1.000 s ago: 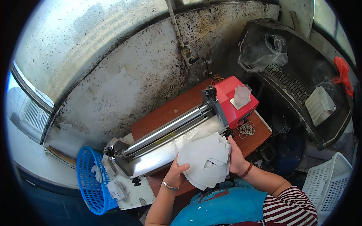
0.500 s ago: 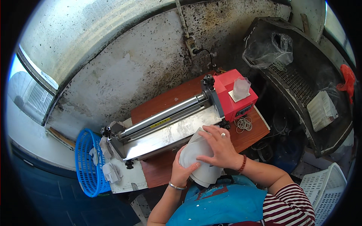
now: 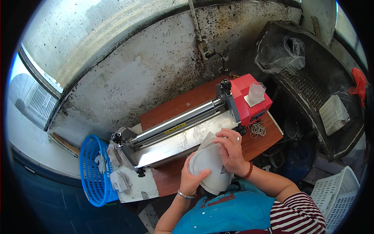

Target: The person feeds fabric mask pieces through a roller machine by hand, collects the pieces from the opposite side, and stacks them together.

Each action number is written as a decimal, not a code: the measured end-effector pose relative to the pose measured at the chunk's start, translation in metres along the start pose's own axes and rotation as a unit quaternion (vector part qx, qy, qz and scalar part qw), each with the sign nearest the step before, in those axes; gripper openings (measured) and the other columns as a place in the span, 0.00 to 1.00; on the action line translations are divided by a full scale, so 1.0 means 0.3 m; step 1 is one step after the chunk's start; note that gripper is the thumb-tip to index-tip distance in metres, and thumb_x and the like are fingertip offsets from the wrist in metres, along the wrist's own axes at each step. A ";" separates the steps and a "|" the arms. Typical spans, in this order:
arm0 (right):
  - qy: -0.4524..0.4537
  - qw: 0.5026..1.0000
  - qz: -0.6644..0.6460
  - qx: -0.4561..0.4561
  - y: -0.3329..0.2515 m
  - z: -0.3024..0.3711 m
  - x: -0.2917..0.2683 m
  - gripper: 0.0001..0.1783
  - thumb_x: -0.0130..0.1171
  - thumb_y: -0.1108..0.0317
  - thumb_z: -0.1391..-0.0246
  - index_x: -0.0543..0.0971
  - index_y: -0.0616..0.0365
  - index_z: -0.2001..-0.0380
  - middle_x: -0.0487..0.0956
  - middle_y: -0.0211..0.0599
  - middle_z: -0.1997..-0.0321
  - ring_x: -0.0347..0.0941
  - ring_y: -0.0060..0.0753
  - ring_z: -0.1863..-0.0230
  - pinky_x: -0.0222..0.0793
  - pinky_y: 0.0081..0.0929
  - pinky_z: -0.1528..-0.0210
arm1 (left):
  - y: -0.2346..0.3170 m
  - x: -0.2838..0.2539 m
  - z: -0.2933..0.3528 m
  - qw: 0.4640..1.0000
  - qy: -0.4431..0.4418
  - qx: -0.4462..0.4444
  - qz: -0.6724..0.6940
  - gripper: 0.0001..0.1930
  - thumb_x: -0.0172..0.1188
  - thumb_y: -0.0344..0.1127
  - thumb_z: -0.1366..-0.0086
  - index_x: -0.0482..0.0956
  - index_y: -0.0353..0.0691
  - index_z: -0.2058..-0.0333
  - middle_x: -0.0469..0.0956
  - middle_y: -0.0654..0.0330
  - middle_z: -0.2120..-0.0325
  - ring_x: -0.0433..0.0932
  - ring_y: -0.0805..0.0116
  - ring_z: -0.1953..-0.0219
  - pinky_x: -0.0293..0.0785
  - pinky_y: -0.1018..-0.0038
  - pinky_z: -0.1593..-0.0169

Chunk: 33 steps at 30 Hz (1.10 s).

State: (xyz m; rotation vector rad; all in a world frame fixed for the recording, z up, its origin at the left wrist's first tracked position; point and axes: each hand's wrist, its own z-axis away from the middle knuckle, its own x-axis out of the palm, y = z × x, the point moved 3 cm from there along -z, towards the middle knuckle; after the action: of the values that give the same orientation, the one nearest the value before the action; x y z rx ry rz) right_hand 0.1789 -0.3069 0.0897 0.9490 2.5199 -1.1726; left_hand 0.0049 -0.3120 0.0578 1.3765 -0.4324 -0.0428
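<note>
A stack of thin white sheets with rounded edges point(image 3: 210, 165) is held in front of my blue apron, at the near side of the table; I cannot tell their material. My left hand point(image 3: 191, 178) grips the stack's left edge, thumb lying on top. On the upper right edge is my right hand point(image 3: 232, 152), its fingers bent together against the sheets. Just beyond the stack stands a roller machine with a long metal roller point(image 3: 179, 121), a shiny metal tray point(image 3: 187, 138) and a red housing point(image 3: 249, 87) at its right end.
A blue plastic basket point(image 3: 87, 171) stands left of the brown table point(image 3: 167, 177), near white scraps point(image 3: 120, 180). Rubber bands point(image 3: 257, 129) lie by the red housing, which carries a clear cup-like thing point(image 3: 256, 93). A dark metal trough point(image 3: 272, 35) and white basket point(image 3: 331, 195) are at the right.
The right hand's spread thumb has left the top of the stack, and its fingers have drawn together at the right edge. The surroundings sit slightly farther right in the picture.
</note>
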 end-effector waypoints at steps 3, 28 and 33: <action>-0.109 0.984 0.099 -0.097 -0.118 -0.028 0.053 0.14 0.53 0.71 0.53 0.73 0.49 0.59 0.69 0.33 0.54 0.61 0.39 0.46 0.44 0.45 0.43 | -0.007 -0.008 -0.004 0.996 -0.027 0.030 -0.079 0.39 0.69 0.29 0.56 0.58 0.32 0.45 0.68 0.54 0.52 0.68 0.66 0.51 0.66 0.71 0.48; -0.067 0.988 0.128 -0.053 0.014 -0.068 -0.010 0.17 0.53 0.70 0.55 0.73 0.50 0.58 0.70 0.32 0.55 0.65 0.34 0.49 0.43 0.46 0.43 | -0.032 0.073 -0.049 0.989 -0.055 -0.023 -0.132 0.39 0.69 0.29 0.58 0.60 0.32 0.46 0.70 0.55 0.54 0.70 0.68 0.52 0.68 0.71 0.50; -0.084 0.984 0.158 -0.014 0.149 -0.094 -0.011 0.16 0.53 0.69 0.53 0.73 0.51 0.58 0.71 0.35 0.54 0.65 0.35 0.49 0.44 0.48 0.43 | -0.042 0.091 -0.059 0.993 -0.072 -0.032 -0.086 0.38 0.69 0.29 0.57 0.61 0.33 0.46 0.70 0.54 0.54 0.70 0.68 0.53 0.67 0.71 0.49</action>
State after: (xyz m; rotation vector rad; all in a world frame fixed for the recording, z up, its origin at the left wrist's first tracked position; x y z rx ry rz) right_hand 0.2117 -0.2662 0.0824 1.1410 2.1516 -1.0659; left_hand 0.0384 -0.3057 0.0510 1.3487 -0.4274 -0.2963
